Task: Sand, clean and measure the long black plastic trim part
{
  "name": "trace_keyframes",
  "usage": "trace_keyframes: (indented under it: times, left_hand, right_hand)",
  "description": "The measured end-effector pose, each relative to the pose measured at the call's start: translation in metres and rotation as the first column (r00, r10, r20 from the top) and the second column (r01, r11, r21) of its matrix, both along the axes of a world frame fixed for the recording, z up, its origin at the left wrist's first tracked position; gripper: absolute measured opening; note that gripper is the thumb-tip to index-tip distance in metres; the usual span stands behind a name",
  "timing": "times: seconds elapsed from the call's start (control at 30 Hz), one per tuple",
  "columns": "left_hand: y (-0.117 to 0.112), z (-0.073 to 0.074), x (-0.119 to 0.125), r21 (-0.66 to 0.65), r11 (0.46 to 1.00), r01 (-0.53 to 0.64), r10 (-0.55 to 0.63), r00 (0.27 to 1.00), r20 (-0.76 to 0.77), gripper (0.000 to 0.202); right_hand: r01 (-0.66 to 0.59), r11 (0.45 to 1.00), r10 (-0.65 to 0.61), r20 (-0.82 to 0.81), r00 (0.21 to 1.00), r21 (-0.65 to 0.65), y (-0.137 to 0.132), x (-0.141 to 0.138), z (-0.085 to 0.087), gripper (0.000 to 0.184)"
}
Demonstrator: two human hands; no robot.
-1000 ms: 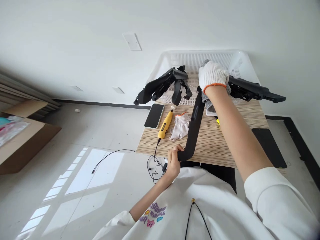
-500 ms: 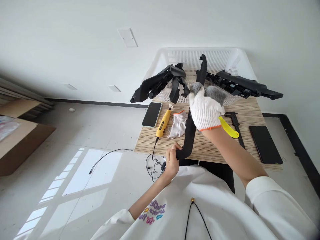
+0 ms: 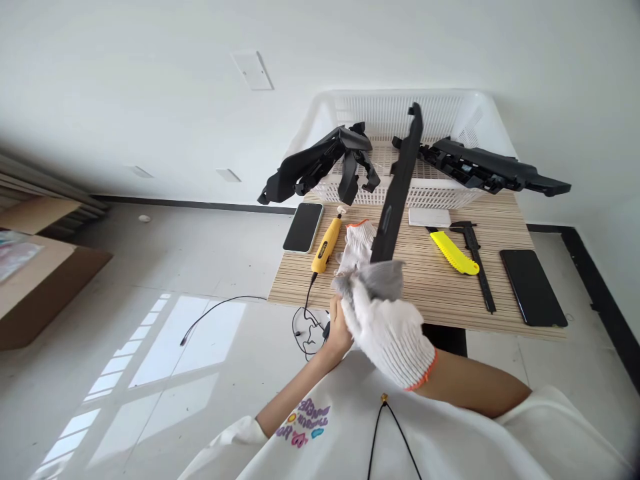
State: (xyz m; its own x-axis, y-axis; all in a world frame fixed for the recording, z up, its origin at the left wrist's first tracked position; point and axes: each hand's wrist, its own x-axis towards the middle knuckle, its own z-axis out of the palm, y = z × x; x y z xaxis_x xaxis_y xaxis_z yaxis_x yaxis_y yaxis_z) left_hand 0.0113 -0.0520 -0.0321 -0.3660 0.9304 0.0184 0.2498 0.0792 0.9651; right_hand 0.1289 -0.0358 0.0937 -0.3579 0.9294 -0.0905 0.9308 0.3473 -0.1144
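Observation:
A long black plastic trim strip (image 3: 397,187) rises from near my chest toward the white basket (image 3: 465,113). My left hand (image 3: 337,330), bare, grips the strip's near end, mostly hidden behind my right hand. My right hand (image 3: 387,330) wears a white knit glove with an orange cuff and is closed on a grey cloth (image 3: 383,279) pressed around the strip's lower part. A spare white glove (image 3: 356,243) lies on the striped table (image 3: 430,287) just beyond.
Two black plastic parts (image 3: 320,163) (image 3: 493,170) rest on the basket rim. On the table lie a phone (image 3: 303,227), a yellow rotary tool (image 3: 324,247) with a cable, a white block (image 3: 429,217), a yellow cutter (image 3: 453,253), a black caliper (image 3: 477,263) and a second phone (image 3: 533,287). A cardboard box (image 3: 35,280) stands left.
My right hand has slid with the grey cloth down the black strip, from the far end at the basket to the near end by my left hand.

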Motion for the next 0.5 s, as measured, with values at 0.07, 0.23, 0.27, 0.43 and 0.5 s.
trace_keyframes:
  times: [0.07,0.23,0.27,0.43,0.5]
  left_hand:
    - [0.000,0.001,-0.001,0.001,1.000,-0.023,0.023,1.000,0.008,0.015]
    - [0.005,0.020,0.011,-0.018,0.995,0.098,-0.097,0.993,0.065,0.035]
    - [0.005,0.025,0.015,-0.018,0.987,0.158,-0.156,0.984,0.083,0.039]
    - [0.013,0.052,0.016,0.017,0.834,0.552,-0.552,0.834,-0.029,0.040]
    - [0.022,0.070,0.010,-0.027,0.685,0.728,-0.716,0.666,-0.207,0.034]
  right_hand:
    - [-0.076,0.997,0.076,-0.060,0.995,0.009,-0.002,0.005,-0.005,0.057]
    - [0.080,0.997,-0.080,-0.009,0.997,-0.008,0.016,0.023,0.002,0.059]
    - [0.127,0.992,-0.128,0.011,0.992,0.026,0.018,0.028,0.004,0.060]
    - [0.191,0.976,-0.179,-0.116,0.977,0.104,0.017,0.051,0.001,0.060]
    - [0.214,0.977,-0.200,-0.310,0.930,0.011,0.018,0.062,-0.005,0.056]
